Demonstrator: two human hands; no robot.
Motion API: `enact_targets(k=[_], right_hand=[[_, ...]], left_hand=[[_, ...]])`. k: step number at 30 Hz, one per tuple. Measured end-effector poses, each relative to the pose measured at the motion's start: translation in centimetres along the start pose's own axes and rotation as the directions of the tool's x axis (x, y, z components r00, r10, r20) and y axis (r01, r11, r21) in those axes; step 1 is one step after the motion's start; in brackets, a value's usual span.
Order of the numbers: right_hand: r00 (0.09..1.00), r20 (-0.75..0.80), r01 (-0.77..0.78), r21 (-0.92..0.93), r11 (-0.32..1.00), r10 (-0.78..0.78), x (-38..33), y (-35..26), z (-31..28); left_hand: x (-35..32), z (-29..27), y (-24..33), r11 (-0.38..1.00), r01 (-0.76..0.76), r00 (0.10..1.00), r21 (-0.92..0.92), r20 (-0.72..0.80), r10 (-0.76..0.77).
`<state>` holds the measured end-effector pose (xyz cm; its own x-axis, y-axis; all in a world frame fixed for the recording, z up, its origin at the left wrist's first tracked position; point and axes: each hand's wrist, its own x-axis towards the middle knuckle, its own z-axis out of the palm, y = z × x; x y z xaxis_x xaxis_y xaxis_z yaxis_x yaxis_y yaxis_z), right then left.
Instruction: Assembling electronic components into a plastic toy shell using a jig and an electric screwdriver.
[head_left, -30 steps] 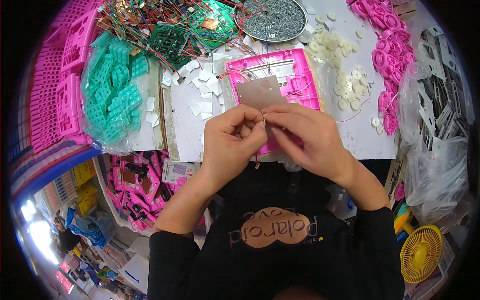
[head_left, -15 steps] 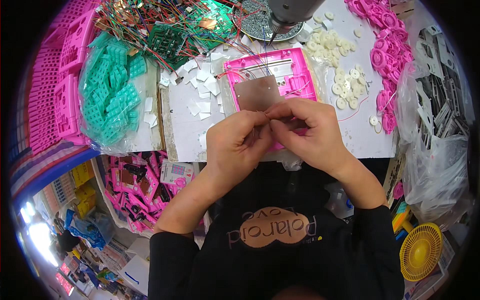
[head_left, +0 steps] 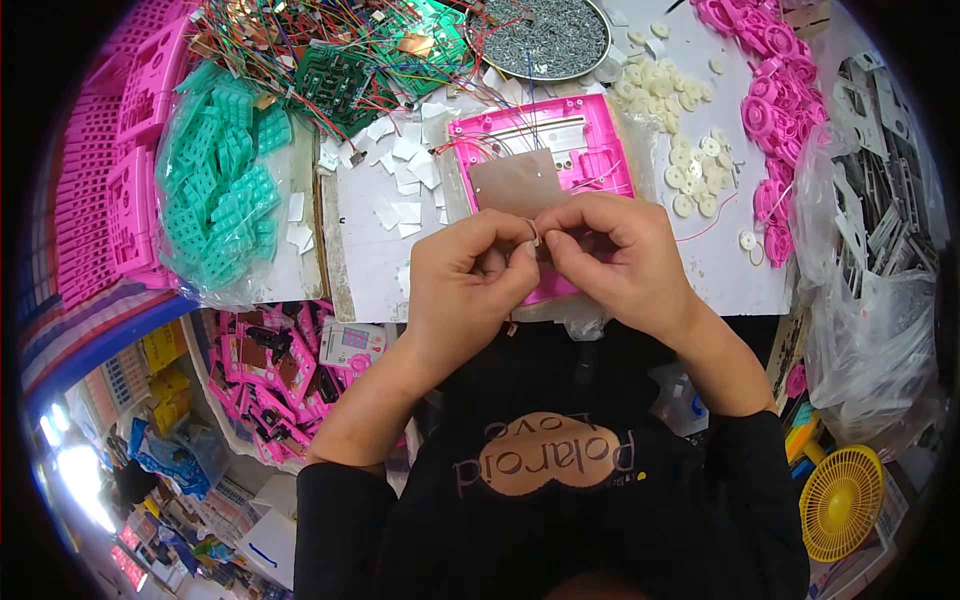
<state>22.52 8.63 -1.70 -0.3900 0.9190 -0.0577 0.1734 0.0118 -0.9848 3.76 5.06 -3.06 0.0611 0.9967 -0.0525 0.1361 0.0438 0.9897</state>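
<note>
Where left hand (head_left: 470, 275) pinches: thin bent wire (head_left: 531, 233).

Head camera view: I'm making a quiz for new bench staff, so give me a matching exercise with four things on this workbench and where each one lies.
Things:
1. bag of teal plastic parts
2. round tray of small metal parts
3. yellow fan
4. pink frame

Places:
A. low at the right, below the table edge
B. just beyond the two hands
C. at the left of the table
D. at the far edge, top centre

Pairs: 1-C, 2-D, 3-A, 4-B
</note>
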Motion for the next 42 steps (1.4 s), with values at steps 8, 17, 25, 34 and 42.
enact_targets(k=[8,17,25,34,42], right_hand=[[0.993,-0.039,0.104,-0.096,0.99,-0.108,-0.1,0.1,0.4],[0.758,0.154,0.615,-0.494,0.615,-0.634,0.0,1.2,0.5],[0.705,0.309,0.675,-0.571,0.468,-0.639,0.1,1.6,-0.4],[0.68,0.451,0.703,-0.626,0.339,-0.578,0.5,1.9,-0.2],[0.639,0.524,0.745,-0.603,0.285,-0.562,1.3,1.4,0.1]], left_hand=[[0.2,0.0,0.2,1.0,0.014,1.0,-0.018,0.012,-0.013],[2.7,-3.7,1.5,0.816,0.532,0.822,-0.227,0.37,-0.433],[4.5,-4.3,2.0,0.886,0.462,0.752,0.052,0.506,-0.422],[1.3,-2.5,0.3,0.761,-0.436,0.892,0.481,0.346,0.292],[0.5,-2.1,-0.1,0.808,-0.336,0.935,0.484,0.274,0.225]])
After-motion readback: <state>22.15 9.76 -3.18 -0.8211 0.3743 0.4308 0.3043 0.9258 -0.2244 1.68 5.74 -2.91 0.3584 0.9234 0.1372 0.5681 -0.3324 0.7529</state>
